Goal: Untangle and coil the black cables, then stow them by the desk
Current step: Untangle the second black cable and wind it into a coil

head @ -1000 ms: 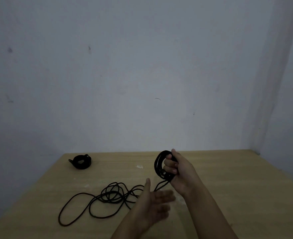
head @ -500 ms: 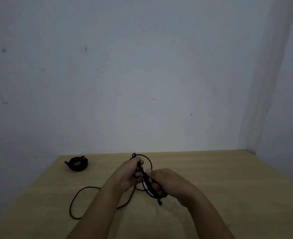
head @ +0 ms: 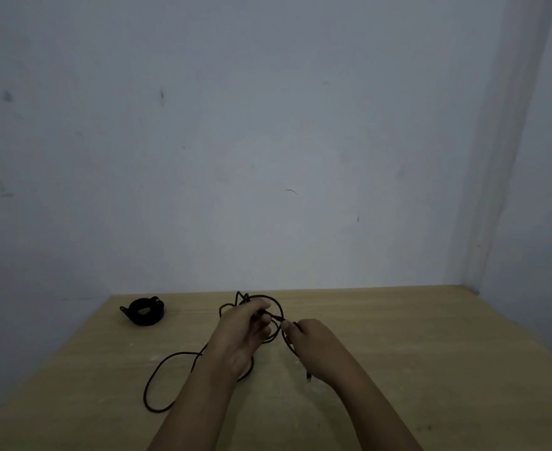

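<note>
Gripping the black cable (head: pixel 157 379), left hand (head: pixel 245 333) and right hand (head: pixel 313 346) hold upright loops.

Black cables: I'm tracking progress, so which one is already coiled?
The black cable bundle at the wooden desk's far left; the other black cable trails loose.

Black cables (head: pixel 157 379), seemingly plain; light wood-grain desk (head: pixel 430 369); grey-white wall (head: pixel 268 125).

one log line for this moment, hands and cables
stage: coiling | left hand: grips cable loops | right hand: holds loose cable, rest trailing on desk | coiled cable: far left, untouched
</note>
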